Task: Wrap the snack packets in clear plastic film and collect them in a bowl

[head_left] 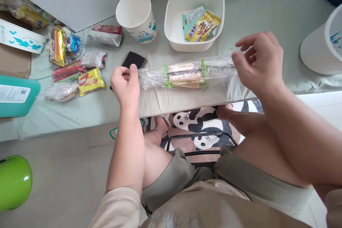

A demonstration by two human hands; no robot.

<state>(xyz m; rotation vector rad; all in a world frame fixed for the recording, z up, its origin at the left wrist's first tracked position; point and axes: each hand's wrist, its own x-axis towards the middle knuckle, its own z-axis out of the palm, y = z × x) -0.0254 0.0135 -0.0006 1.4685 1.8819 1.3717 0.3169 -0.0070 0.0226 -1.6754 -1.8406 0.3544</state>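
A long clear plastic-wrapped packet (185,73) lies across the front of the cloth-covered table, with tan and brown contents, bright green edges and a barcode. What is inside it I cannot make out. At its left end, my left hand (127,83) has thumb and fingers closed on the crumpled plastic. My right hand (260,58) hovers by the other end, thumb and index finger apart, the remaining fingers curled. Beneath my left hand, a dark phone (133,60) is partly covered. Beyond the packet stands a white bowl (173,44) holding a yellow snack packet (204,26) and a mint-green one (188,19).
A white paper cup (136,21) stands left of the bowl, another cup (315,48) at far right. Several wrapped snacks, including a yellow packet (91,82), lie at left near a teal container (18,96). The table edge runs close in front of my legs.
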